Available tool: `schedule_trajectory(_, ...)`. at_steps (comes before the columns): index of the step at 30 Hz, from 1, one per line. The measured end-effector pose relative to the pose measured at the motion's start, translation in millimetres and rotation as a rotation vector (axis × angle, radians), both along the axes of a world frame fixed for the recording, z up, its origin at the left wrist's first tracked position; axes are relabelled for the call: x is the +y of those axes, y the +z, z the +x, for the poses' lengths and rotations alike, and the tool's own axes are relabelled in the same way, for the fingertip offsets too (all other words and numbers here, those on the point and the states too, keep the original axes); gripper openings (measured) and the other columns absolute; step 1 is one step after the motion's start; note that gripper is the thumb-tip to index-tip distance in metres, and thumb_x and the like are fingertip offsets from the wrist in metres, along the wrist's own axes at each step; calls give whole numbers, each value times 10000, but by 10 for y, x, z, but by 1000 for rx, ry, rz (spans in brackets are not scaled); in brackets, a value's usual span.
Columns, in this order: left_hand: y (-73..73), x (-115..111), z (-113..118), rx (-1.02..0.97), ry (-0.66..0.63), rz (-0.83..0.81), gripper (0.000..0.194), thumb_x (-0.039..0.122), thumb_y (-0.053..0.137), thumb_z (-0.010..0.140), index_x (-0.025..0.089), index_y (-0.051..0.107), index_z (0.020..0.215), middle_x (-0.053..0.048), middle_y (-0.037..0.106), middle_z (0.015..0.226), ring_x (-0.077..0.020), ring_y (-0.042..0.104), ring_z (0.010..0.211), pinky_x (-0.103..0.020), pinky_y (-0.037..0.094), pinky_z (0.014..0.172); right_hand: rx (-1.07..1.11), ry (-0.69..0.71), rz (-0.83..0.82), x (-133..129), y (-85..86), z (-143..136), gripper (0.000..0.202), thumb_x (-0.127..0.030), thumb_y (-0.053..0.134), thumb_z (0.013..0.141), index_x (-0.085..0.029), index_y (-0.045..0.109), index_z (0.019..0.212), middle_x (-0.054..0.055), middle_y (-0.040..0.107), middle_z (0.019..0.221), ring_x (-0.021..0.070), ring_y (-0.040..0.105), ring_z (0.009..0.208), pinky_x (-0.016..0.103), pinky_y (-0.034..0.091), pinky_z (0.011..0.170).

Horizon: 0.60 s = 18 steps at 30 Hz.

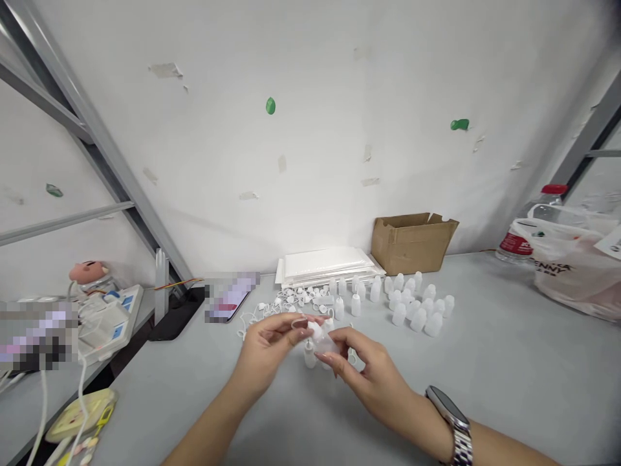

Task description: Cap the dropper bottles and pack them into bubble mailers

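Note:
Over the middle of the grey table my left hand (264, 349) pinches a white cap (315, 329) with a thin loop strap. My right hand (369, 366) is closed around a small translucent squeeze bottle (326, 344), tilted with its top toward the cap. Cap and bottle meet between the fingers; whether the cap is seated cannot be made out. Just below them stands another small bottle (309, 357) with a thin tip, partly covered by the hands. Behind the hands lie several loose white strap caps (294, 298), beside upright bottles with thin tips (356, 305).
Several open-necked bottles (416, 317) stand to the right, before a cardboard box (412, 246). White flat packs (330, 264) lie against the wall. A phone (233, 298) is at left, next to a metal post. A plastic bag (572, 265) and a red-capped bottle (517, 243) stand far right.

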<state>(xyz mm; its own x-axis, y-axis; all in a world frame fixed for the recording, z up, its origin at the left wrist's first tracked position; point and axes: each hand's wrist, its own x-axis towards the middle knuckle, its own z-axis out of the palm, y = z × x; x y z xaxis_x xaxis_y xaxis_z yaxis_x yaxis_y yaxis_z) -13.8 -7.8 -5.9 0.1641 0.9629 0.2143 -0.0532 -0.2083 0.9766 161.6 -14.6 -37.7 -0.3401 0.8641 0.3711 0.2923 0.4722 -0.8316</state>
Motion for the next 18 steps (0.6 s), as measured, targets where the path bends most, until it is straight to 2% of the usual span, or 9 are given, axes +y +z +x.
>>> schedule_trajectory(2,36,21,-36,15,45,18,72,265,673,726,229,735,726,-38,759,834,-252,667,928,-348,508,836,4,10,-14,10,23,8,183,-359,520,859,-182,568,858,-17,544,641,129,507,593,234,421,567)
schedule_trajectory(5,86,35,-26,63,-15,30,100,253,708,683,235,743,775,-42,756,872,-255,665,923,-335,514,814,6,17,-33,8,33,15,203,-373,523,855,-179,575,886,-35,514,591,122,482,546,229,409,526)
schedule_trajectory(7,114,36,17,106,-9,22,110,243,714,675,245,744,781,-35,754,880,-248,667,903,-318,524,774,0,16,-27,12,39,26,215,-382,528,852,-180,580,903,-37,511,587,121,478,540,231,413,523)
schedule_trajectory(10,157,45,91,137,28,16,66,234,705,686,258,747,731,-19,755,843,-238,669,881,-323,525,779,-10,-8,72,49,67,65,214,-377,540,849,-187,603,924,-12,534,651,135,503,593,253,442,565)
schedule_trajectory(13,195,59,155,120,13,68,69,213,724,665,272,746,692,-8,750,881,-249,622,1012,-348,484,886,7,-46,212,113,103,114,232,-364,576,832,-224,625,1011,33,536,815,170,532,753,305,481,680)
schedule_trajectory(15,214,66,200,124,-9,106,74,208,723,665,276,748,683,-11,743,918,-256,575,1093,-368,453,937,24,-83,299,150,121,129,211,-349,594,823,-252,642,1004,53,505,910,193,518,859,346,479,760)
schedule_trajectory(18,251,78,267,155,-30,138,74,223,698,696,272,752,708,-26,739,930,-265,553,1119,-404,425,971,21,-116,369,182,153,121,149,-309,590,826,-234,643,943,45,476,874,189,505,832,345,475,736)
